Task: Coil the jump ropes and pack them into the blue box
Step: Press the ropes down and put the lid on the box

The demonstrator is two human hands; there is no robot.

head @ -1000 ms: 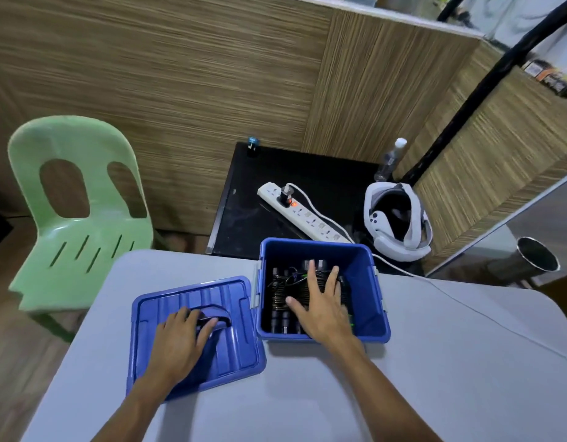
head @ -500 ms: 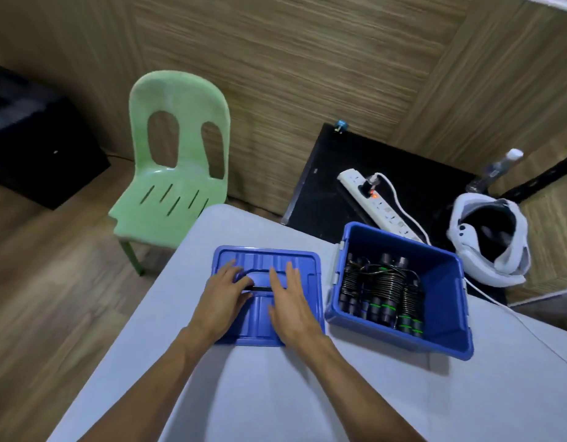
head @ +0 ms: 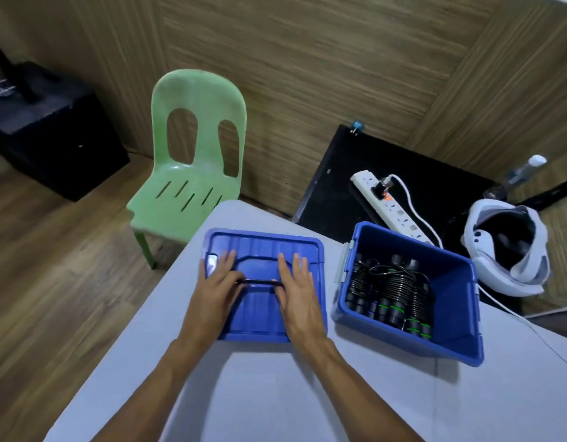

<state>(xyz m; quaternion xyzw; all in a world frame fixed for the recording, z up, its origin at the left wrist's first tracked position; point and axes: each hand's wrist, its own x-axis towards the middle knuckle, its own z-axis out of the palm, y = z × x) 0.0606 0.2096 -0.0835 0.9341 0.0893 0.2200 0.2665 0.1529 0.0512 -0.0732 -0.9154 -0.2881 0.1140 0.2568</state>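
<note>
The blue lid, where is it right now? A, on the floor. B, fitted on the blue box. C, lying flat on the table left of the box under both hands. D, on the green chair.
C: the blue lid lies on the table, left of the open blue box, with the left hand and right hand on it.

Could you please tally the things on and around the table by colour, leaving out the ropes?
Blue: 2, the box and its lid
Green: 1, the chair
White: 2, the power strip and the headset
Total: 5
</note>
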